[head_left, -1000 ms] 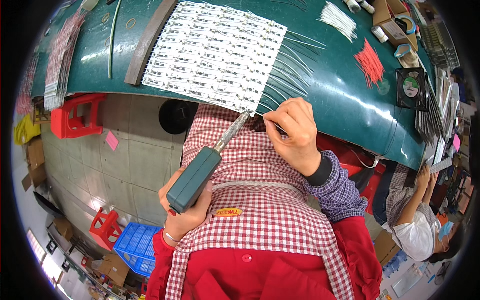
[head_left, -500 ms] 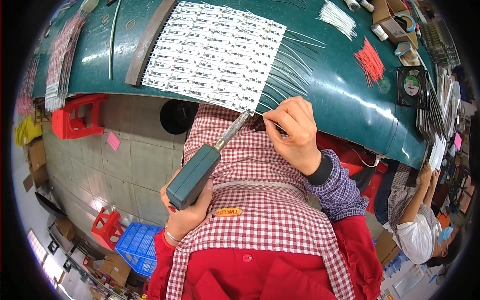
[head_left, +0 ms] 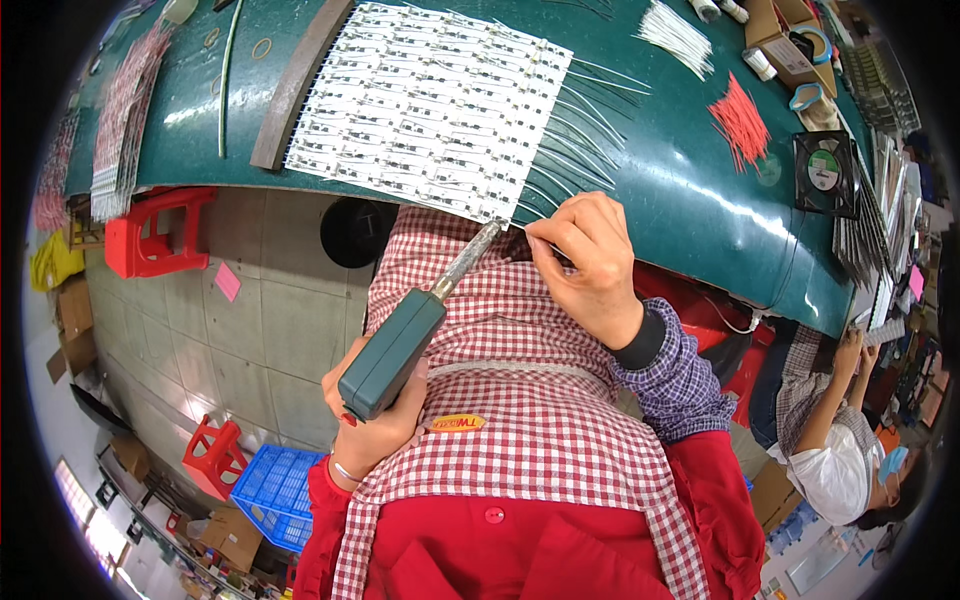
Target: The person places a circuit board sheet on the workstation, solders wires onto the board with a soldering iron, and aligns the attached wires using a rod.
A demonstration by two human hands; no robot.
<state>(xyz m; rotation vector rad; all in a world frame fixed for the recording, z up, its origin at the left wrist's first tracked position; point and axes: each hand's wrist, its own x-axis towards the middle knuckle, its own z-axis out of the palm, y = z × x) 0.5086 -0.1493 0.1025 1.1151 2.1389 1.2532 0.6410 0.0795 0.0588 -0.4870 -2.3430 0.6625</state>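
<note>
My left hand (head_left: 375, 425) is closed round the dark green handle of a soldering iron (head_left: 395, 352). The iron's metal tip meets the near right corner of a white panel of small circuit boards (head_left: 425, 110). Beside that corner, my right hand (head_left: 590, 262) pinches the end of a thin white wire (head_left: 517, 227) between thumb and forefinger. Rows of black components and short white wires cover the panel. Several more wires (head_left: 570, 150) stick out past its right edge. The exact contact under the tip is too small to make out.
A dark bar (head_left: 290, 95) lies along the panel's left edge on the green table (head_left: 690, 200). White wires (head_left: 675, 38) and red wires (head_left: 740, 122) are bundled at the far right, near a black fan (head_left: 825, 172). A co-worker (head_left: 835, 440) sits at right.
The soldering iron's handle has shifted very slightly right, with its tip still at the panel corner. My right hand has barely moved. The co-worker's hands now hold a pale sheet at another angle.
</note>
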